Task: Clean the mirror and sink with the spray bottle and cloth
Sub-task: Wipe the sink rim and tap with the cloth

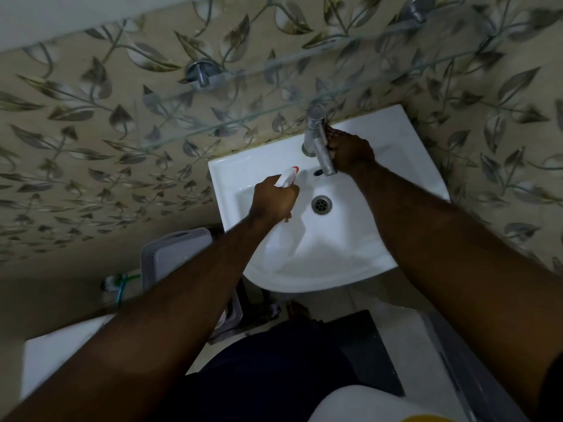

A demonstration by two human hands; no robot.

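Left hand (274,201) gripping spray bottle (286,176) over sink (396,239) — right hand (350,153) clasping tap (320,141)

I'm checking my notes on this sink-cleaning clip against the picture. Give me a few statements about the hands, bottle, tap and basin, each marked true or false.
1. The left hand grips the spray bottle over the sink. True.
2. The bottle's nozzle tip is blue. False: it is red.
3. The right hand is at the tap, touching its side. True.
4. The sink is full of water. False: the drain lies uncovered in a white basin with no pooled water.
5. The right hand holds a cloth spread over the drain. False: it is up by the tap, and no cloth shows there.
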